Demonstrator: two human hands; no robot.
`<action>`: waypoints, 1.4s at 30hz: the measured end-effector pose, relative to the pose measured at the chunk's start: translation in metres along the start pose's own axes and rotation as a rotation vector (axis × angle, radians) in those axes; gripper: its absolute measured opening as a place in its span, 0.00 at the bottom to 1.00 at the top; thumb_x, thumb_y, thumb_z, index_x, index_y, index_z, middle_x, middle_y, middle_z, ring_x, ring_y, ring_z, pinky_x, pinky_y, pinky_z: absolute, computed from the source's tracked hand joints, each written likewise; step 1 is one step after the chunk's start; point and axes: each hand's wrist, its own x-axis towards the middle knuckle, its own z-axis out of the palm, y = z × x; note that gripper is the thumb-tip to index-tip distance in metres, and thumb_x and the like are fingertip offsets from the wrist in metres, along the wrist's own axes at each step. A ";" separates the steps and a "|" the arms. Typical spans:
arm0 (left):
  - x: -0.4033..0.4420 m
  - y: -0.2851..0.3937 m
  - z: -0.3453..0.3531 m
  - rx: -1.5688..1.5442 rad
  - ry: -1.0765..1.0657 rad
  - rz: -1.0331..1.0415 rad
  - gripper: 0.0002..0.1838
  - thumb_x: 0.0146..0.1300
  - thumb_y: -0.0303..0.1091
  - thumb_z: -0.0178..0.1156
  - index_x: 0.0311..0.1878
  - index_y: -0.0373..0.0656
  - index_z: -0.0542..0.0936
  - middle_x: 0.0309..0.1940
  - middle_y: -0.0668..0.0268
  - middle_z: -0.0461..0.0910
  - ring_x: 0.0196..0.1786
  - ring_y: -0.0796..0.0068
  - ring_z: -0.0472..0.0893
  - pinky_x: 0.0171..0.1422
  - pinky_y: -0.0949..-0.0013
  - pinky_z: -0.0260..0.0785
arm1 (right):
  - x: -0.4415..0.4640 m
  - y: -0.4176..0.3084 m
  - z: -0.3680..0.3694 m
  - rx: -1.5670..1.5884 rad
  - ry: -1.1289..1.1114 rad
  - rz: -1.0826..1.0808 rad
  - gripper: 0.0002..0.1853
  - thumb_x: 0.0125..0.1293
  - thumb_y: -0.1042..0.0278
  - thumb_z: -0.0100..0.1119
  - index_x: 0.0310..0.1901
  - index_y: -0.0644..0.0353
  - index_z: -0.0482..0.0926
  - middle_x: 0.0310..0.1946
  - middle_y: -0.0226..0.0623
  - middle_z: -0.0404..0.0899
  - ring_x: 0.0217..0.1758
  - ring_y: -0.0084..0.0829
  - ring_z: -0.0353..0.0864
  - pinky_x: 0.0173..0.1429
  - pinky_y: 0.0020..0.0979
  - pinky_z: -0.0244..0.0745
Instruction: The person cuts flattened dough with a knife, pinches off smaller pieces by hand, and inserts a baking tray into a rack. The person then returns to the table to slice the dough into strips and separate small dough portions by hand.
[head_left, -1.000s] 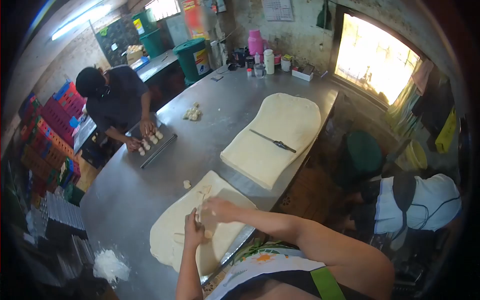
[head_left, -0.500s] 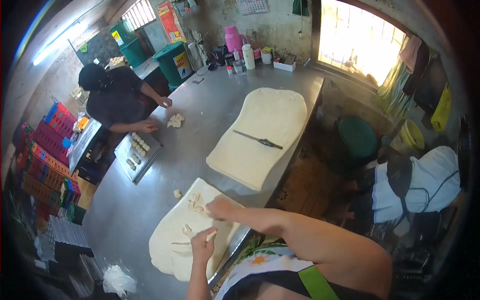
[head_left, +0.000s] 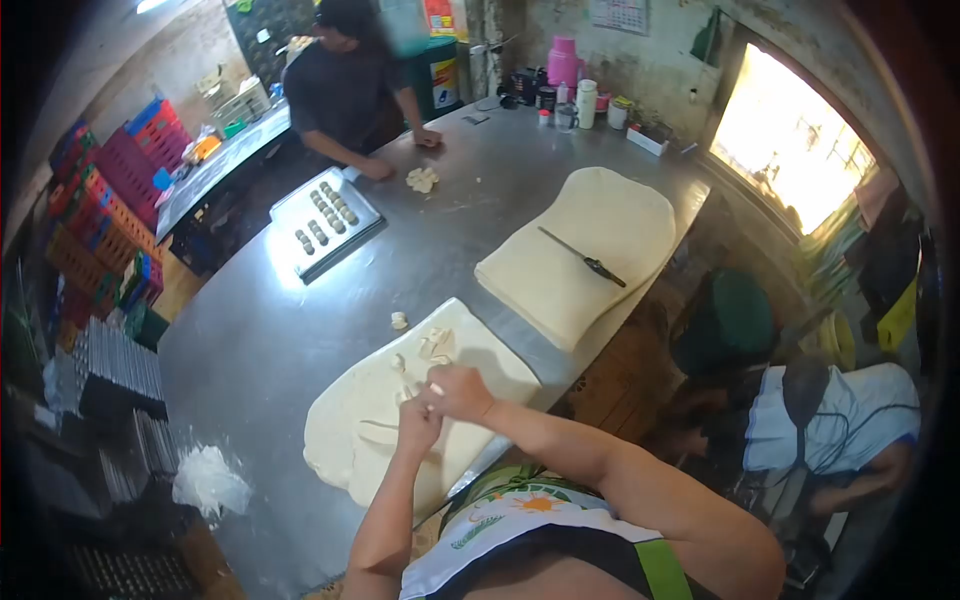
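Observation:
Both my hands are together over a thick slab of pale dough (head_left: pixel 350 420) near the table's front edge. My left hand (head_left: pixel 419 425) is closed around a small piece of dough, whose tip shows at the fingers. My right hand (head_left: pixel 460 392) touches it, its fingers closed at the left hand's top; what they pinch is mostly hidden. Small torn dough pieces (head_left: pixel 435 343) lie on the slab just beyond my hands. One lump (head_left: pixel 399 320) sits on the metal table. Behind to the right, a second folded slab (head_left: pixel 600 225) has a dark knife-like tool (head_left: pixel 590 262) on it.
Across the metal table (head_left: pixel 250 350), a co-worker (head_left: pixel 345 85) stands by a tray (head_left: pixel 325 225) with rows of dough balls and a small dough pile (head_left: pixel 422 180). A flour-dusted white heap (head_left: pixel 210 480) is at left. Another person (head_left: pixel 850 420) is at right, near a green bin (head_left: pixel 735 320).
My hands were apart half a second ago and have come together over the slab. The camera view has shifted. The co-worker's hands, earlier over the tray, now rest on the table beyond it.

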 end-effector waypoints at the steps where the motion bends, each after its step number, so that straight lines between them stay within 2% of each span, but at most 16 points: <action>1: -0.008 0.002 0.000 -0.007 0.010 -0.012 0.18 0.57 0.21 0.57 0.51 0.42 0.83 0.30 0.62 0.84 0.35 0.62 0.82 0.40 0.67 0.73 | -0.002 0.012 0.002 -0.073 -0.060 0.032 0.13 0.60 0.56 0.62 0.31 0.59 0.77 0.32 0.45 0.81 0.35 0.48 0.81 0.40 0.47 0.74; 4: -0.021 0.008 -0.003 -0.027 -0.025 0.621 0.19 0.58 0.22 0.58 0.54 0.40 0.80 0.32 0.59 0.84 0.39 0.61 0.84 0.40 0.69 0.74 | -0.005 0.059 0.000 -0.228 -0.157 0.169 0.13 0.60 0.57 0.62 0.36 0.59 0.77 0.32 0.48 0.80 0.35 0.48 0.81 0.41 0.45 0.75; 6: -0.018 0.006 -0.012 -0.105 0.034 0.424 0.20 0.58 0.22 0.58 0.56 0.41 0.79 0.33 0.58 0.84 0.40 0.61 0.84 0.42 0.68 0.74 | 0.001 0.058 -0.005 -0.306 -0.221 0.236 0.14 0.60 0.57 0.63 0.39 0.59 0.78 0.33 0.48 0.80 0.35 0.49 0.81 0.41 0.44 0.75; 9: -0.014 0.004 -0.030 -0.247 0.119 0.030 0.22 0.58 0.22 0.58 0.58 0.41 0.78 0.33 0.57 0.84 0.44 0.61 0.85 0.44 0.68 0.75 | -0.001 0.020 -0.009 -0.126 -0.020 -0.181 0.17 0.62 0.57 0.62 0.48 0.56 0.77 0.37 0.47 0.80 0.37 0.50 0.81 0.40 0.46 0.75; 12: 0.002 0.008 -0.021 0.048 0.469 0.559 0.24 0.58 0.22 0.57 0.60 0.40 0.75 0.33 0.58 0.84 0.44 0.66 0.85 0.44 0.66 0.76 | 0.008 -0.004 -0.010 0.142 -0.263 -0.195 0.16 0.62 0.58 0.62 0.48 0.55 0.79 0.38 0.47 0.80 0.38 0.49 0.81 0.41 0.47 0.75; 14: -0.001 -0.011 -0.021 -0.095 0.365 0.413 0.23 0.59 0.21 0.57 0.60 0.40 0.76 0.33 0.58 0.84 0.44 0.65 0.85 0.45 0.66 0.76 | 0.011 -0.016 -0.011 0.281 -0.392 -0.208 0.15 0.62 0.58 0.62 0.48 0.55 0.79 0.38 0.47 0.79 0.38 0.49 0.82 0.42 0.47 0.75; 17: 0.003 -0.031 -0.012 -0.377 0.140 0.162 0.22 0.59 0.21 0.56 0.58 0.39 0.77 0.33 0.58 0.84 0.45 0.65 0.84 0.46 0.64 0.76 | 0.023 -0.022 -0.020 0.245 -0.143 -0.374 0.14 0.62 0.58 0.61 0.44 0.57 0.80 0.39 0.48 0.80 0.38 0.48 0.82 0.41 0.48 0.74; 20: -0.007 -0.013 0.021 -0.164 0.255 0.075 0.20 0.60 0.20 0.54 0.56 0.39 0.79 0.33 0.57 0.83 0.43 0.60 0.85 0.48 0.62 0.76 | 0.014 0.005 -0.020 0.007 -0.282 -0.132 0.13 0.61 0.59 0.62 0.43 0.58 0.80 0.42 0.48 0.80 0.41 0.47 0.82 0.44 0.47 0.74; 22: -0.018 0.023 0.014 0.474 -0.147 0.008 0.18 0.60 0.19 0.53 0.54 0.39 0.81 0.32 0.57 0.83 0.42 0.57 0.84 0.50 0.60 0.76 | 0.011 0.032 -0.016 -0.097 -0.338 -0.018 0.13 0.61 0.59 0.62 0.43 0.58 0.81 0.43 0.47 0.81 0.43 0.46 0.82 0.45 0.47 0.75; 25: -0.032 0.042 0.016 0.067 0.042 0.232 0.19 0.61 0.19 0.53 0.55 0.40 0.80 0.31 0.58 0.82 0.40 0.57 0.83 0.48 0.59 0.76 | 0.001 0.065 -0.021 -0.335 -0.473 0.147 0.16 0.60 0.58 0.64 0.42 0.60 0.79 0.38 0.48 0.81 0.42 0.45 0.82 0.47 0.43 0.75; 26: -0.029 0.045 0.016 -0.146 0.152 0.343 0.20 0.61 0.20 0.53 0.56 0.40 0.79 0.30 0.58 0.82 0.39 0.57 0.83 0.47 0.59 0.75 | 0.001 0.064 -0.022 -0.299 -0.303 -0.026 0.15 0.60 0.58 0.65 0.42 0.61 0.79 0.38 0.47 0.81 0.43 0.45 0.82 0.47 0.42 0.75; 28: -0.024 0.034 0.017 -0.067 0.273 0.313 0.19 0.61 0.20 0.54 0.56 0.39 0.79 0.31 0.58 0.82 0.40 0.58 0.83 0.48 0.60 0.75 | -0.007 0.052 -0.025 -0.207 0.037 -0.339 0.15 0.60 0.58 0.65 0.40 0.62 0.80 0.39 0.46 0.81 0.45 0.44 0.82 0.49 0.41 0.75; 30: -0.015 0.019 0.020 0.067 0.498 0.267 0.17 0.63 0.22 0.55 0.55 0.37 0.79 0.32 0.57 0.82 0.41 0.61 0.83 0.51 0.63 0.75 | -0.008 0.030 -0.031 -0.013 -0.108 -0.293 0.16 0.60 0.58 0.65 0.41 0.62 0.80 0.39 0.45 0.81 0.45 0.44 0.82 0.49 0.41 0.75; 34: -0.012 0.011 0.023 -0.415 0.449 0.234 0.25 0.58 0.17 0.53 0.61 0.40 0.74 0.39 0.54 0.83 0.45 0.60 0.84 0.51 0.63 0.75 | -0.004 0.010 -0.036 0.372 -0.410 -0.174 0.16 0.60 0.58 0.65 0.44 0.60 0.80 0.41 0.44 0.81 0.46 0.44 0.81 0.50 0.41 0.75; 38: -0.014 -0.011 0.014 -0.182 0.097 -0.001 0.23 0.57 0.17 0.53 0.58 0.39 0.76 0.40 0.53 0.83 0.45 0.61 0.83 0.49 0.64 0.75 | 0.003 0.003 -0.043 0.281 -0.310 -0.193 0.17 0.60 0.57 0.66 0.45 0.59 0.79 0.43 0.43 0.81 0.46 0.44 0.81 0.50 0.40 0.74; 42: -0.009 0.011 0.002 -0.162 0.175 0.328 0.20 0.58 0.19 0.55 0.55 0.40 0.78 0.38 0.53 0.84 0.43 0.62 0.83 0.46 0.65 0.74 | -0.011 -0.017 -0.047 0.114 -0.145 -0.285 0.18 0.58 0.54 0.67 0.44 0.58 0.80 0.42 0.42 0.81 0.45 0.45 0.80 0.49 0.41 0.74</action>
